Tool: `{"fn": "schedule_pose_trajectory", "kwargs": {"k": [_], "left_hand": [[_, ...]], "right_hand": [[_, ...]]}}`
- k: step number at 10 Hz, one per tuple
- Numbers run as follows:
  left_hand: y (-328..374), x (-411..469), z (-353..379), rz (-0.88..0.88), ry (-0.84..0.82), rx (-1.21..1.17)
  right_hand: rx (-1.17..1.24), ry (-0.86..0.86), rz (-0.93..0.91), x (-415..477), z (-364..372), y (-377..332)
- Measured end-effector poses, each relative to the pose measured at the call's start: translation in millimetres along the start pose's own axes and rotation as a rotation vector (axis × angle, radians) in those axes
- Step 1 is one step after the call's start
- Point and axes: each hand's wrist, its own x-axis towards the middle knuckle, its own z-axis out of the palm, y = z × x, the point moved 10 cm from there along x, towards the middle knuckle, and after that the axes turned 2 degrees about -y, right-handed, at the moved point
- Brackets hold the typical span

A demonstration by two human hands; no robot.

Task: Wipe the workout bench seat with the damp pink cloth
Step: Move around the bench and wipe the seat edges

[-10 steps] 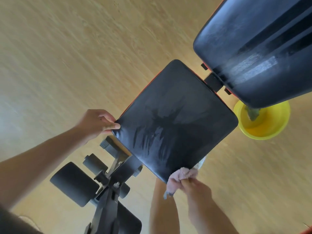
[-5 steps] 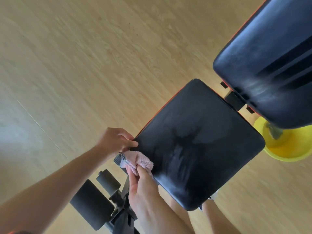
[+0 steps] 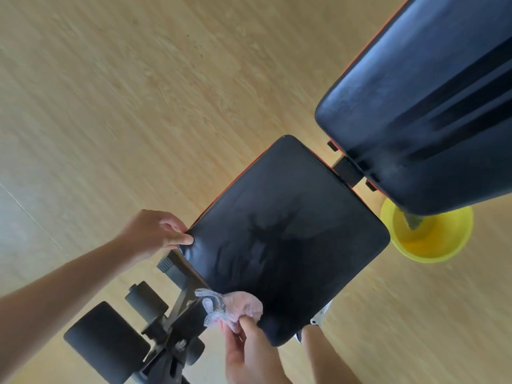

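Note:
The black padded bench seat (image 3: 291,234) fills the middle of the view, with damp streaks across its surface. My left hand (image 3: 155,234) grips the seat's left corner, thumb on top of the pad. My right hand (image 3: 249,353) pinches the crumpled pink cloth (image 3: 238,307) and presses it against the seat's near edge, close to the bottom-left side. A grey mesh part of the cloth hangs to its left.
The black backrest (image 3: 424,112) rises at the upper right. A yellow basin (image 3: 432,236) stands on the wooden floor right of the seat, partly under the backrest. Foam rollers (image 3: 108,339) and the black frame (image 3: 177,322) lie below-left. My leg and shoe (image 3: 318,320) show under the seat.
The cloth went from the seat's bottom corner to the left corner beside my left hand, then back rightward along the near edge. My left hand kept its grip.

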Motion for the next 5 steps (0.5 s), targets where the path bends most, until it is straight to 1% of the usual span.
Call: {"fn": "schedule_pose_trajectory", "kwargs": {"k": [1, 2, 3, 4, 5], "left_hand": [[4.0, -2.5, 1.5, 0.031, 0.006, 0.035], [8.3, -6.6, -0.4, 0.066, 0.075, 0.136], [4.4, -9.9, 1.0, 0.064, 0.059, 0.071], [1.9, -15.2, 3.7, 0.063, 0.002, -0.034], [0.3, -23.9, 3.5, 0.068, -0.019, -0.039]], "right_hand": [[0.123, -0.171, 0.077, -14.2, 48.2, -12.0], [0.568, -0.285, -0.005, -1.4, 95.2, -31.8], [0.214, -0.139, -0.015, -2.8, 69.0, -21.6], [-0.523, 0.019, -0.269, -15.5, 1.1, -17.1], [-0.782, -0.031, -0.272, -6.8, -57.2, 2.8]]}}
